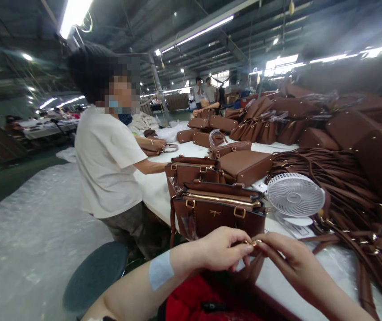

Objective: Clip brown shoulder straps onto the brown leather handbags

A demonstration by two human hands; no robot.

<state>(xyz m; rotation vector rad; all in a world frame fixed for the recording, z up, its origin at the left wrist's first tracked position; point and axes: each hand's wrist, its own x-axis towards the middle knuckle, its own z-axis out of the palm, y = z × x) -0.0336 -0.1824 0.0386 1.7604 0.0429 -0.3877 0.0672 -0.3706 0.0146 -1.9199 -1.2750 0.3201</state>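
Brown leather strap with its small gold metal clasp, at 6 o'clock of the white tabletop, is pinched by left hand and right hand fingertips, so it may slip.

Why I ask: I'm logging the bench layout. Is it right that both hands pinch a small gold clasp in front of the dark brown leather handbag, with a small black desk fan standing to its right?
Not quite. The small round desk fan is white, not black, as the head view shows. The rest holds: the left hand and the right hand pinch a small gold clasp in front of the dark brown leather handbag, with the fan to its right.
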